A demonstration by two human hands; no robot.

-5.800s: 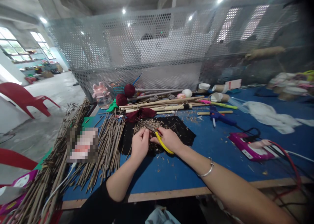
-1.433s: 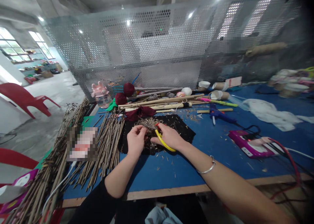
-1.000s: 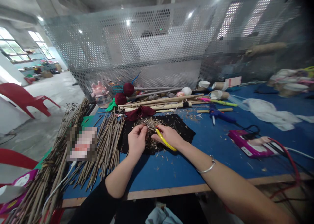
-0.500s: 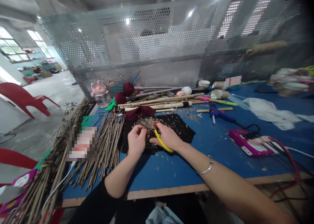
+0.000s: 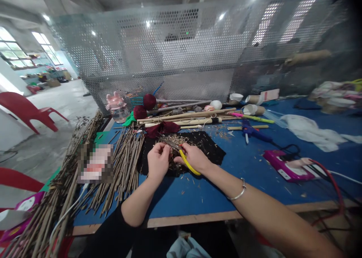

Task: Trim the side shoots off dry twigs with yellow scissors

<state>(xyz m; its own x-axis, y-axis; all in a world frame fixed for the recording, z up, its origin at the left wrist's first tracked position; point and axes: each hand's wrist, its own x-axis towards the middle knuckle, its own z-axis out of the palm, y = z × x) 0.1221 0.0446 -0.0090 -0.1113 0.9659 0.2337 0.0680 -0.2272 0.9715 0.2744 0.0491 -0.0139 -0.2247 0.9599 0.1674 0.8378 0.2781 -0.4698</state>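
My right hand (image 5: pixel 195 158) is closed around the yellow handle of a pair of scissors (image 5: pixel 185 162), whose metal blades point up and left. Close beside the blades, my left hand (image 5: pixel 158 161) pinches something at its fingertips that is too small to make out. Both hands are above a black cloth (image 5: pixel 210 148) strewn with short cut plant pieces (image 5: pixel 195 140). Left of the cloth lie many thin dry stalks (image 5: pixel 124 167) side by side. A dark red cloth (image 5: pixel 162 129) touches the black cloth's far edge.
A blue glue gun (image 5: pixel 251 132) and a purple power strip (image 5: pixel 283 165) with cables are on the right of the blue table (image 5: pixel 226 194). Sticks (image 5: pixel 186 116) and dark red balls (image 5: pixel 149 101) lie at the back, before a perforated metal screen (image 5: pixel 175 58). Long stalks (image 5: pixel 56 190) overhang the left edge.
Both hands stay in nearly the same place over the black cloth. The scissors have turned slightly, and the view has shifted a little.
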